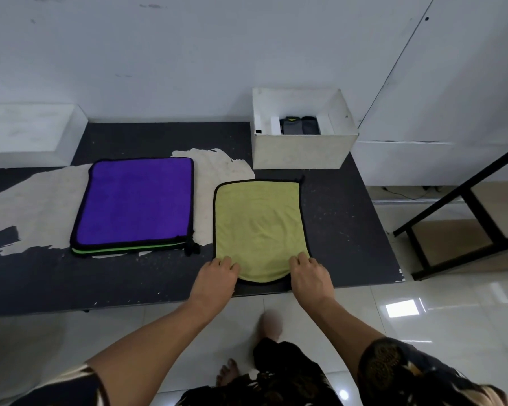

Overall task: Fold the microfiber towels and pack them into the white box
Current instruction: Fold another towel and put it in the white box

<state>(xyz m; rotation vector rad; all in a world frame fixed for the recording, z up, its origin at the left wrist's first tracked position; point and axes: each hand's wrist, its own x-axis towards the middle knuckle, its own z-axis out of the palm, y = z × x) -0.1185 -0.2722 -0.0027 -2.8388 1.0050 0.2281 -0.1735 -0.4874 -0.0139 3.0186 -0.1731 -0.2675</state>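
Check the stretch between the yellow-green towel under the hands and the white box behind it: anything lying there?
Nothing lies there. The head view shows only bare dark table top between the yellow-green towel and the white box.

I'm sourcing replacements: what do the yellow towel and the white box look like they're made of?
The yellow towel looks like soft, matte microfiber cloth: fuzzy nap, light wrinkles, a dark stitched border. The white box looks like rigid, thin flat board, perhaps foam board or painted wood, going by its straight walls and scuffed matte surface; I cannot tell which.
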